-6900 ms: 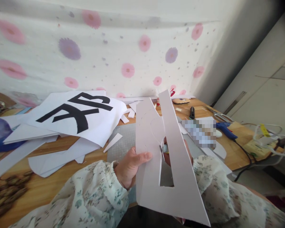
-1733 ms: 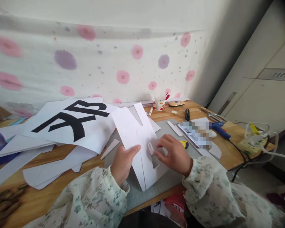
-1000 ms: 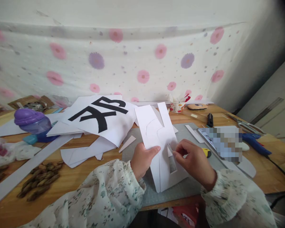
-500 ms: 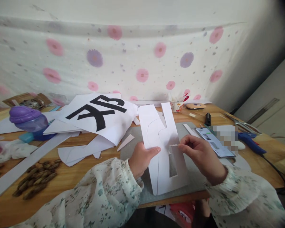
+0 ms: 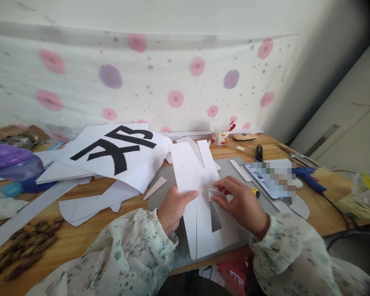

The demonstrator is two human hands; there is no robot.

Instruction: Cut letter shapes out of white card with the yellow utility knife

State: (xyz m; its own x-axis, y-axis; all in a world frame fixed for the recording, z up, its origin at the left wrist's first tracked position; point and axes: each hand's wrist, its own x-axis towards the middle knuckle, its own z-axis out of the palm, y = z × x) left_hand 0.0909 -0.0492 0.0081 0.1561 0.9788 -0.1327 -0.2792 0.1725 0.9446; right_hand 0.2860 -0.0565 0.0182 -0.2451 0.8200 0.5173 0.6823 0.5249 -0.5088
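Observation:
A white foam-board cutout point(image 5: 200, 197) with a slot cut in it lies on the grey cutting mat point(image 5: 172, 185). My left hand point(image 5: 172, 207) grips its left edge, thumb on top. My right hand point(image 5: 239, 203) pinches a small white sliver at the top of the slot, fingers pressed together. A yellow utility knife point(image 5: 255, 191) lies on the mat just behind my right hand.
White sheets with a large black character point(image 5: 114, 150) pile at the left. A purple-lidded bottle point(image 5: 10, 162) and brown pods point(image 5: 24, 248) lie further left. A phone point(image 5: 265, 176), blue glue gun point(image 5: 308, 179), scissors point(image 5: 296, 152) and cup point(image 5: 219, 137) sit at the right and back.
The cutout came down from in front of me onto the mat. My right hand took hold of a sliver at the slot and drew it slightly down and left.

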